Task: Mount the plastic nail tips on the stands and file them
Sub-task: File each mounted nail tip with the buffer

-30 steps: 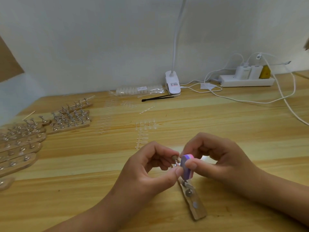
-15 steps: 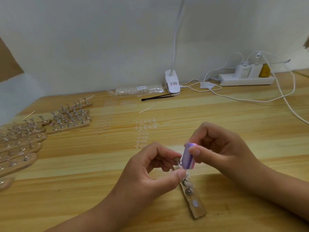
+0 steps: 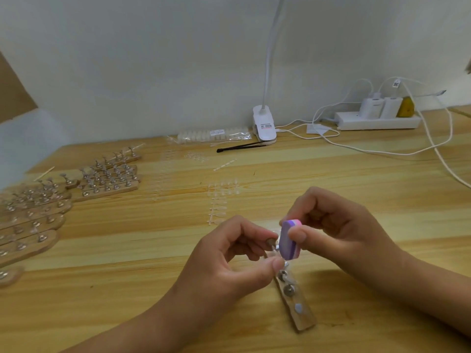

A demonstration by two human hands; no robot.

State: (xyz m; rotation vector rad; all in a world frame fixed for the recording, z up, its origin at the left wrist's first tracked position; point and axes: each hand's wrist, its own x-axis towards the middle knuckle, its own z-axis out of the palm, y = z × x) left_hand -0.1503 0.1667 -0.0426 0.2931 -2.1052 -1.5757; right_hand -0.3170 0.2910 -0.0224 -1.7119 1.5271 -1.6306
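While left hand (image 3: 229, 261) pinches a stand (image 3: 270, 243) over far end of strip (image 3: 297, 307), right hand (image 3: 339, 230) grips purple file (image 3: 288, 240), file against the stand, strip flat on worktop (image 3: 356, 174), loose tips (image 3: 218, 207) beyond the hands.

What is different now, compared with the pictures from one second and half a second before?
The right hand, pinching the purple file, moved a little up and away from the person, taking the file with it. Nothing was grasped or released. The left hand keeps its grip on the small stand, and the wooden base stays on the table.
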